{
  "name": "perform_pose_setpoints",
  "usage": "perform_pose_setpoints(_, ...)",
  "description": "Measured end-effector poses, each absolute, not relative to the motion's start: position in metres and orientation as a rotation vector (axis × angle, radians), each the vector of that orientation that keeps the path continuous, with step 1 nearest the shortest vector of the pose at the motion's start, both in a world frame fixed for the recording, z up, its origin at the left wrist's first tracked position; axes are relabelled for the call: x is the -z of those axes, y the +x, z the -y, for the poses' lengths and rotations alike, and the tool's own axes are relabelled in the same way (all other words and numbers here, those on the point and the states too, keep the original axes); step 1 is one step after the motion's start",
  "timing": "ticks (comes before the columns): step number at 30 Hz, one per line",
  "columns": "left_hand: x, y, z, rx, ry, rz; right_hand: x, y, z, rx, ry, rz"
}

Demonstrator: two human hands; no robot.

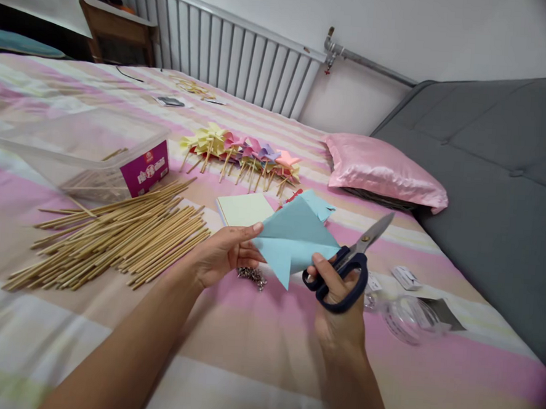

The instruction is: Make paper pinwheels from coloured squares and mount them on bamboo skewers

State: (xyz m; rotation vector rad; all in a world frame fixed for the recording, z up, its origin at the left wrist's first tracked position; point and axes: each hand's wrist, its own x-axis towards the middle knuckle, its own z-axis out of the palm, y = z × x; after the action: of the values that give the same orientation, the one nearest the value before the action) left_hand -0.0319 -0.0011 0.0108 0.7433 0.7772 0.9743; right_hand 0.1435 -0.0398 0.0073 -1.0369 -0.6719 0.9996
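Nearest the camera, the right hand (336, 295) is closed through the dark blue handles of a pair of scissors (350, 265), whose blades point up and to the far right. Just to its left, the left hand (224, 254) pinches a folded sheet of light blue paper (293, 240), thumb on top and fingers beneath; the paper is held in the air above the striped bed (255, 345), between the two hands. Below the paper lies a small heap of metal pins (252, 275). To the left, a spread of bamboo sticks (114, 235) lies on the bed, with a clear plastic box (91, 150) beyond it. Past the hands lies a pale yellow sheet (245, 209), and farther off a row of finished paper pinwheels (241, 153). At far right rests a pink pillow (381, 168).
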Motion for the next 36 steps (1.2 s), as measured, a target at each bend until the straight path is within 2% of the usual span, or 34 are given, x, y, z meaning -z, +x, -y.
perform_pose_setpoints(4,-0.012,-0.023,0.005,-0.947,0.769,-0.719,-0.006,0.141,0.038,-0.978,-1.033,0.600)
perform_pose_setpoints(18,-0.009,-0.021,0.004,-1.102,0.858,-0.960,-0.002,0.128,0.044,-1.222,-1.122,0.749)
perform_pose_setpoints(26,-0.022,-0.045,-0.001,-1.335,0.904,-1.231,-0.006,0.170,0.045,-1.266,-1.104,1.279)
perform_pose_setpoints(31,-0.025,-0.057,-0.002,-1.423,0.912,-1.286,-0.019,0.188,0.044,-1.401,-1.120,1.719)
perform_pose_setpoints(36,-0.023,-0.065,-0.005,-1.491,0.859,-1.278,-0.013,0.187,0.041,-1.508,-1.132,1.881)
